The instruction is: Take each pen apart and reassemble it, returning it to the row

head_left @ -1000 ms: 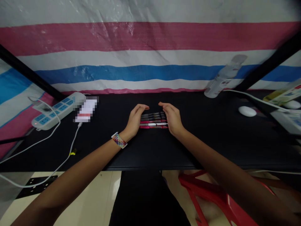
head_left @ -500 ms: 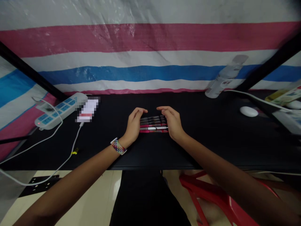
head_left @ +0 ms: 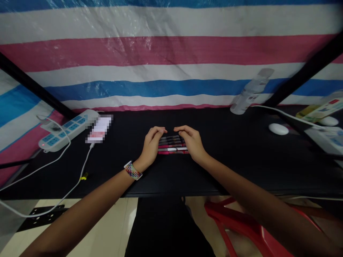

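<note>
1. On the table [head_left: 171, 175], between the two cupped hands, the pens [head_left: 173, 145] lie flat in a row, side by side.
2. The left hand [head_left: 150, 147] curves, fingers loosely bent, at their left ends; the right hand [head_left: 193, 144] mirrors it at the other. Neither wraps around a pen; how firmly they press cannot be told.
3. The pens look light, stiff and smooth, likely to roll or slide, hardly fragile.
4. The ends suit steadying the whole row; a single pen is best pinched mid-barrel.

At left on the counter [head_left: 241, 146] we see a white power strip [head_left: 71, 127] beside a phone [head_left: 99, 128]; at right, a bottle [head_left: 245, 97]; below, a red seat [head_left: 233, 215].
</note>
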`<state>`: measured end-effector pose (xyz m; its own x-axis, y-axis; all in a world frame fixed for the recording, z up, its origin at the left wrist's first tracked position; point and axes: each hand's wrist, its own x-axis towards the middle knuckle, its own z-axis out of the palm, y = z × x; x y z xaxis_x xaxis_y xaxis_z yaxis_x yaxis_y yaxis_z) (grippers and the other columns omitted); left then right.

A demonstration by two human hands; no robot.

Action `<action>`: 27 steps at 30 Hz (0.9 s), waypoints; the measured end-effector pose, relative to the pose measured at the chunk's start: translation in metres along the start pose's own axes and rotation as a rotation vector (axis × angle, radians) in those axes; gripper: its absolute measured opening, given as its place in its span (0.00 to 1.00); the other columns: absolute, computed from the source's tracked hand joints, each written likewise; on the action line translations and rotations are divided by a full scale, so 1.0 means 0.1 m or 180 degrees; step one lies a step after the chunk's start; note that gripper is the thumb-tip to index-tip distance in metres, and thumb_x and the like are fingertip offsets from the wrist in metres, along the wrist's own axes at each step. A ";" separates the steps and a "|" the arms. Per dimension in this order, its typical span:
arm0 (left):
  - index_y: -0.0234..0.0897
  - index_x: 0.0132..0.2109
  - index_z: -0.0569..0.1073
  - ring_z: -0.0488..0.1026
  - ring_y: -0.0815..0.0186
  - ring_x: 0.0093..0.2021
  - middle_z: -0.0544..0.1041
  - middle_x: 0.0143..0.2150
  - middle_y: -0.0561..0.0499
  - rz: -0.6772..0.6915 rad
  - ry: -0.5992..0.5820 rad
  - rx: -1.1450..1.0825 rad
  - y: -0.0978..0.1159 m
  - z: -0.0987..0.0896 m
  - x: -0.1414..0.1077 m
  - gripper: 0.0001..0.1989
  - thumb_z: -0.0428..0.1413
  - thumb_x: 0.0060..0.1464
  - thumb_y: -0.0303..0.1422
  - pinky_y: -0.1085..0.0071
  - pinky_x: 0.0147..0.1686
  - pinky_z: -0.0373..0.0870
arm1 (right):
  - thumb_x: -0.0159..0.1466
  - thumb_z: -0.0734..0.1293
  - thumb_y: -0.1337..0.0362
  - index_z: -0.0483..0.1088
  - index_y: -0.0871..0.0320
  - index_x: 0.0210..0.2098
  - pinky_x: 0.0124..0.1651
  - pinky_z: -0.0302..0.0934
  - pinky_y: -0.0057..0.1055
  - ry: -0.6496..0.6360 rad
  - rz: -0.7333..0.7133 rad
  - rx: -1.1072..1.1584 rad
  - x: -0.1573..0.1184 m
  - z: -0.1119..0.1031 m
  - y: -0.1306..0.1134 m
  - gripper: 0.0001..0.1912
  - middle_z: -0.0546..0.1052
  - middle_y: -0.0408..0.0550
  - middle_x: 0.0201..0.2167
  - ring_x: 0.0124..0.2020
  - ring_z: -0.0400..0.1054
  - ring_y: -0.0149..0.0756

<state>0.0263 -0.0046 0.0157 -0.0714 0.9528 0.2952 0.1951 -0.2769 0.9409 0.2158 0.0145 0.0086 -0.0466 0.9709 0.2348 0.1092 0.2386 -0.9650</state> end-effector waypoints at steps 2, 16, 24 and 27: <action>0.43 0.40 0.81 0.79 0.52 0.60 0.83 0.51 0.46 -0.0002 0.0007 0.0005 0.01 0.00 -0.01 0.12 0.55 0.71 0.38 0.52 0.68 0.70 | 0.67 0.67 0.66 0.84 0.47 0.40 0.68 0.67 0.54 -0.0187 -0.0236 -0.0321 -0.02 -0.01 -0.02 0.12 0.86 0.48 0.52 0.59 0.78 0.51; 0.41 0.39 0.82 0.78 0.54 0.62 0.84 0.50 0.45 -0.0093 0.0044 -0.0595 -0.11 -0.02 0.02 0.14 0.55 0.71 0.39 0.56 0.72 0.65 | 0.71 0.69 0.72 0.84 0.54 0.45 0.75 0.62 0.69 -0.1302 -0.2217 -0.1635 -0.46 -0.20 -0.19 0.11 0.81 0.55 0.65 0.77 0.65 0.60; 0.41 0.39 0.81 0.78 0.53 0.61 0.84 0.51 0.45 -0.0107 0.0078 -0.0473 -0.08 -0.01 0.02 0.14 0.55 0.71 0.39 0.54 0.71 0.66 | 0.69 0.75 0.68 0.83 0.54 0.46 0.74 0.62 0.72 -0.1193 -0.2128 -0.1896 -0.53 -0.26 -0.16 0.06 0.79 0.59 0.67 0.76 0.63 0.65; 0.41 0.39 0.81 0.79 0.53 0.60 0.85 0.51 0.45 -0.0053 0.0073 -0.0246 -0.05 -0.02 0.01 0.15 0.54 0.72 0.40 0.53 0.70 0.69 | 0.70 0.74 0.69 0.82 0.54 0.41 0.73 0.64 0.70 -0.1240 -0.2128 -0.1832 -0.55 -0.27 -0.16 0.04 0.80 0.57 0.65 0.76 0.65 0.63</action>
<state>0.0229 -0.0028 0.0117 -0.0966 0.9545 0.2823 0.1177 -0.2707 0.9555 0.2430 -0.0417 0.0141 -0.5908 0.5812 0.5595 0.4060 0.8135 -0.4163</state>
